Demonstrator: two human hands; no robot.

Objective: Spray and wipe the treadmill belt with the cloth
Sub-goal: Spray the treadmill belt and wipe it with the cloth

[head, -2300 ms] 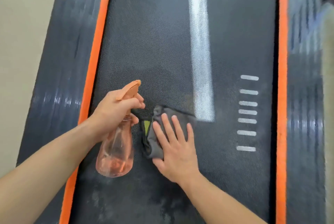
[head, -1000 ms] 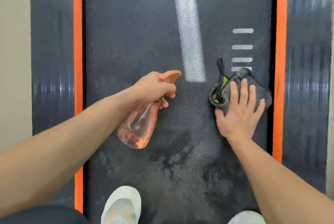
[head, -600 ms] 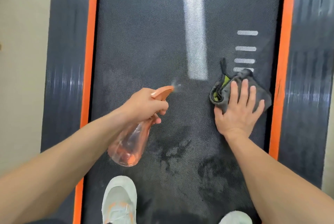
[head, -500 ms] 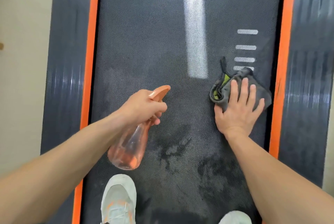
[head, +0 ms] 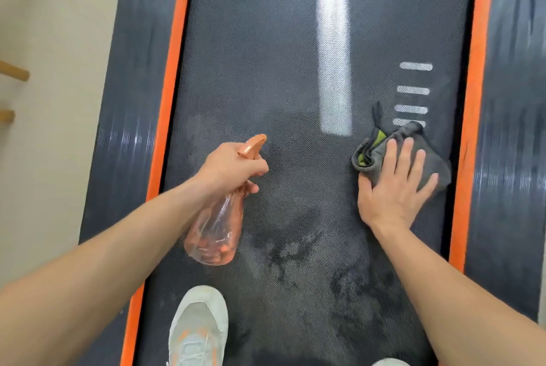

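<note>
A person's left hand [head: 227,167] holds an orange-tinted spray bottle [head: 214,232] over the left half of the treadmill belt [head: 266,55], fingers curled round its neck below the spray head, nozzle aimed up the belt. The right hand [head: 396,188] lies flat on a crumpled grey cloth [head: 367,156], fingers straight and slightly spread. Half a second on, hands, bottle and cloth sit almost where they were, and the puff of mist seen at the nozzle just before that is gone. A little over two seconds ago the cloth lay mid-belt, close beside the bottle; it now rests on the belt's right side, just beside the right orange strip [head: 475,70] and touching the nearest of the white dashes [head: 413,89]. Dark wet patches [head: 289,244] mark the belt between and below the two forearms. A stretch of bare belt separates the hands, and the whole far length, with its pale stripe [head: 334,41], lies open beyond them. The bottle hangs near the left orange strip [head: 174,55], inside the dark side rail [head: 133,70]. A pale shoe [head: 198,327] stands on the belt at the near edge, under the bottle.
</note>
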